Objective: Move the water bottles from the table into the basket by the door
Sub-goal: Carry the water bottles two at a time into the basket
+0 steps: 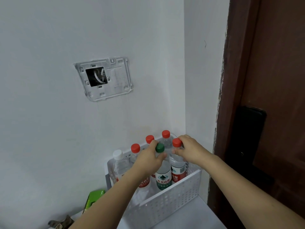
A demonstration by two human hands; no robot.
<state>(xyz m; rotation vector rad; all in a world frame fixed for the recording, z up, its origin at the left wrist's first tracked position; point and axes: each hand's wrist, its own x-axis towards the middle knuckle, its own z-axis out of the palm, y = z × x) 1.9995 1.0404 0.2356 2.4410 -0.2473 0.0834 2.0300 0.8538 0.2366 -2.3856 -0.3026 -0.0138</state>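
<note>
A white perforated basket (173, 197) stands on a white surface in the corner beside the dark red door (272, 80). Several water bottles stand upright inside it. My left hand (148, 158) grips the neck of a green-capped bottle (162, 177) with a green label. My right hand (191, 151) holds the neck of a red-capped bottle (177, 169) at the basket's right side. Behind them stand three more red-capped bottles (165, 134) and, at the left end, a white-capped bottle (118, 160). Both held bottles are down inside the basket.
A green packet (94, 198) lies left of the basket, and a dark brownish object (61, 223) sits at the bottom edge. An open wall socket frame (104, 78) is on the white wall above. A black lock panel (247, 134) is on the door.
</note>
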